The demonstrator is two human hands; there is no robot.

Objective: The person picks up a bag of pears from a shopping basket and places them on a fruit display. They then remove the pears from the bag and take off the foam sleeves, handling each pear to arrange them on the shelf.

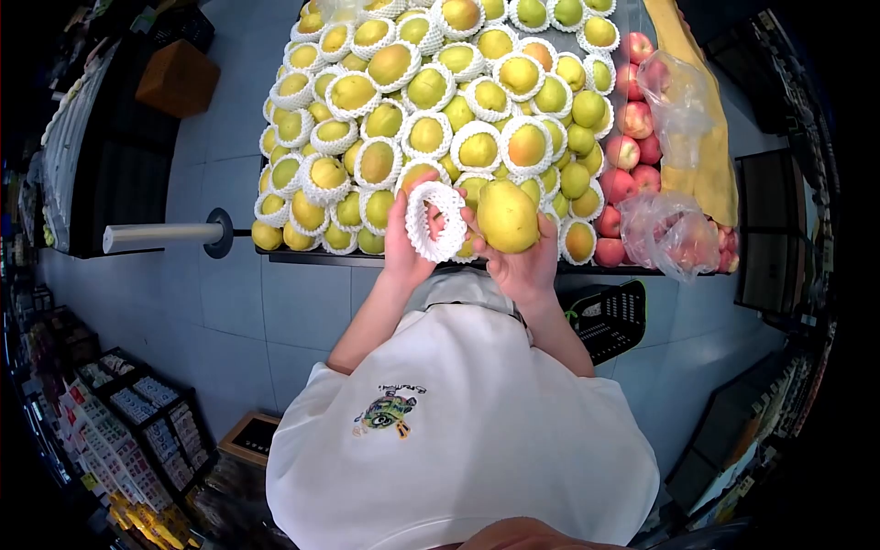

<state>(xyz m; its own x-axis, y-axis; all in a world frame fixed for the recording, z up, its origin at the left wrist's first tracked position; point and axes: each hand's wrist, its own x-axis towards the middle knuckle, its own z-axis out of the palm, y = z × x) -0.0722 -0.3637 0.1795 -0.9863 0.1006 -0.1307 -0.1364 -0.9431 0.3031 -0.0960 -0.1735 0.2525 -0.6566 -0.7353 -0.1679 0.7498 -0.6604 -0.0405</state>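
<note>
In my left hand (410, 229) is a white foam fruit net (420, 240), held upright with its round opening towards me and no fruit inside. My right hand (532, 266) grips a bare yellow pear (507, 216) from below and from the right side. The pear and the net are side by side at the front edge of the fruit display. Behind them lies a heap of yellow-green pears (426, 135), most in white foam nets, some bare. The fingers of both hands are partly hidden by what they hold.
Red apples (619, 186) fill the display's right side, with crumpled clear plastic bags (655, 229) and a yellow cloth (701, 137) beside them. A roll on a holder (160, 237) sticks out at the left. A black basket (616, 321) stands below, to my right.
</note>
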